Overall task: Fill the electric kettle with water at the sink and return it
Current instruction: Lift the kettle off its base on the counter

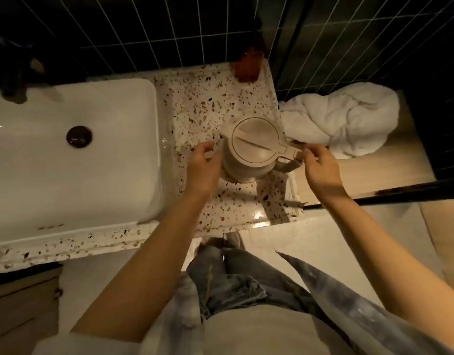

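A cream electric kettle stands upright on the speckled terrazzo counter, its lid closed and its handle pointing right. My left hand is beside the kettle's left wall, fingers curled and apart, touching or nearly touching it. My right hand hovers at the handle's end, fingertips at the lid tab, with no firm grip visible. The white rectangular sink lies to the left, its dark drain in the middle. A dark tap stands at the sink's far left corner.
An amber bottle stands at the counter's back edge against the dark tiled wall. A crumpled white towel lies on a lower wooden ledge to the right. My legs in grey jeans are below the counter's front edge.
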Action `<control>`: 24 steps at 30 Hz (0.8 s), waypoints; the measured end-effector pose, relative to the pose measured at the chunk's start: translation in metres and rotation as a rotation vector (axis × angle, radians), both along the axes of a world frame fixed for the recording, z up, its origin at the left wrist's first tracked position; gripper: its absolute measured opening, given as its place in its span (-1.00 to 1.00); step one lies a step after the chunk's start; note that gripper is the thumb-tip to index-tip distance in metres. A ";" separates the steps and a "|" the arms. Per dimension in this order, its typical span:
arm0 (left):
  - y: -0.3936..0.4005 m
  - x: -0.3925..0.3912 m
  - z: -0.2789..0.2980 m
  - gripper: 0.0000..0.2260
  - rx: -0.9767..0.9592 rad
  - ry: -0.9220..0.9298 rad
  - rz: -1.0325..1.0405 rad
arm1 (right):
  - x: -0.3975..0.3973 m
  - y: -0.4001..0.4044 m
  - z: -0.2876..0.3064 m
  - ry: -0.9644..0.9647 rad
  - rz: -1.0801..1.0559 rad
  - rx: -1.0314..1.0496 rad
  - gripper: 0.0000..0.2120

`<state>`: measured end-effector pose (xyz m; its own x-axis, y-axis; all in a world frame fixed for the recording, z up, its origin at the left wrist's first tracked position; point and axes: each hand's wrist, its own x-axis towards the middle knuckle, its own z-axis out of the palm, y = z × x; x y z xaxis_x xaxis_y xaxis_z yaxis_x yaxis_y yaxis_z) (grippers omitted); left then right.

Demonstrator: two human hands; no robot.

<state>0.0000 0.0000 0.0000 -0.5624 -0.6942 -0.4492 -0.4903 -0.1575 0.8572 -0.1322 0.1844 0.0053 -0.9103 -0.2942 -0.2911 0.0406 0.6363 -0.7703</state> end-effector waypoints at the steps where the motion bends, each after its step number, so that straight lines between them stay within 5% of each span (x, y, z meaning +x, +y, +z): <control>1: -0.004 -0.009 0.000 -0.59 0.056 -0.004 -0.017 | -0.002 -0.004 0.001 0.004 0.013 -0.025 -0.76; 6: -0.017 -0.034 -0.009 -0.40 0.317 -0.002 -0.244 | -0.006 -0.015 -0.007 -0.148 0.032 -0.017 -0.71; 16: -0.041 -0.052 -0.034 -0.20 0.440 0.053 -0.404 | -0.007 -0.016 -0.019 -0.133 0.004 -0.103 -0.66; 24: -0.041 -0.053 -0.037 -0.30 0.540 0.101 -0.384 | -0.014 -0.018 -0.016 -0.237 -0.002 -0.057 -0.61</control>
